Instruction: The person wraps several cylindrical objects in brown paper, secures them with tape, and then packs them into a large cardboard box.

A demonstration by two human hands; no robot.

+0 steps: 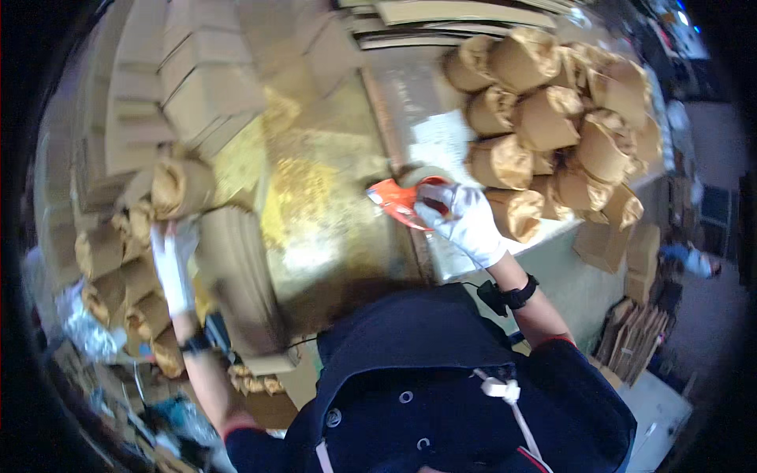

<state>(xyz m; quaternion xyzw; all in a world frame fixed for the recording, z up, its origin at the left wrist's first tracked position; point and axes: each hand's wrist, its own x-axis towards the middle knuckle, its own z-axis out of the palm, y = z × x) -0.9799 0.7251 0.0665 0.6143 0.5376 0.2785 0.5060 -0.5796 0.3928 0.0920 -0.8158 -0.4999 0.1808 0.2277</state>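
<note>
My gloved right hand [465,225] is closed around an orange-red tape dispenser [394,203], held above the right part of the worktable. A roll of tape [426,175] shows at its far side. At the left, my gloved left hand [174,256] is at the lower edge of a brown cardboard bundle [181,189] with crumpled paper at its end. Its fingers seem to grip the bundle, though blur and the bundle partly hide them. Beside that hand stands a stack of folded brown cardboard [240,276].
Several paper-stuffed cardboard bundles [544,118] are piled at the right; more [126,276] lie at the left. Cardboard boxes [209,87] stand at the far left. The worktable [315,205] has a worn yellow surface. Flat cardboard sheets [457,12] lie at the back.
</note>
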